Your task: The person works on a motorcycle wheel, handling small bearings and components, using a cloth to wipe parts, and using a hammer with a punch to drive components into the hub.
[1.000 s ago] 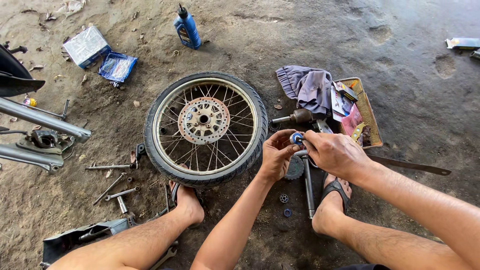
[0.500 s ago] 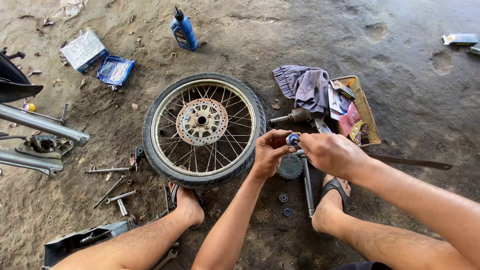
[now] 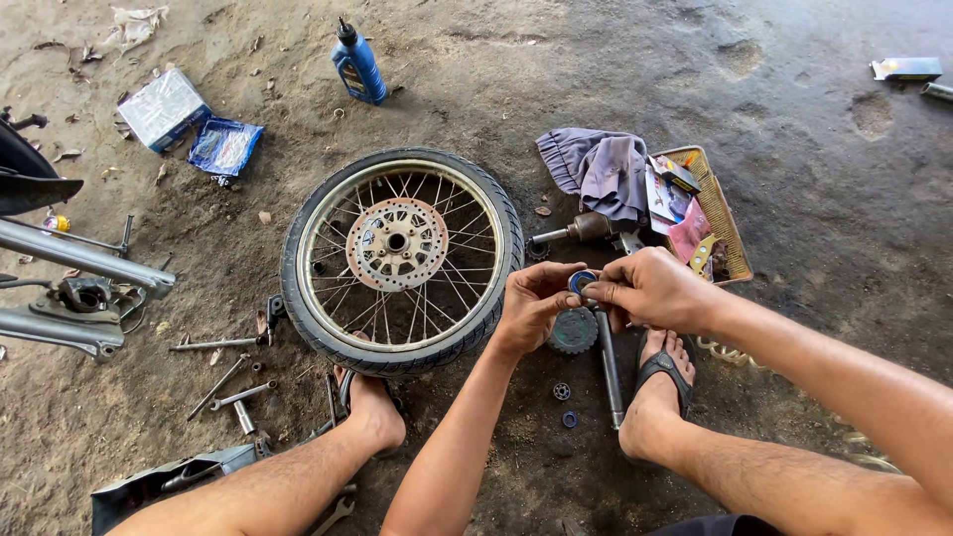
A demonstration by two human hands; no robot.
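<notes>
My left hand (image 3: 531, 306) and my right hand (image 3: 650, 288) meet over the dirt floor, both pinching a small round blue bearing (image 3: 581, 282). Just below them lies a dark toothed round part (image 3: 574, 331) and a long steel axle rod (image 3: 609, 367). Two small rings (image 3: 562, 391) sit on the ground beside the rod. A spoked motorcycle wheel (image 3: 401, 260) with a brake disc lies flat to the left of my hands. My feet rest on sandals at either side.
A tray (image 3: 728, 233) with packets and a grey cloth (image 3: 600, 169) lie behind my hands. A blue oil bottle (image 3: 358, 65) stands at the back. Wrenches (image 3: 228, 382) and motorcycle frame parts (image 3: 74, 288) lie at the left, with plastic packets (image 3: 224, 147) beyond.
My hands have stayed together on the small bearing, with only slight finger movement. The view has shifted a little; the wheel and tools have not moved.
</notes>
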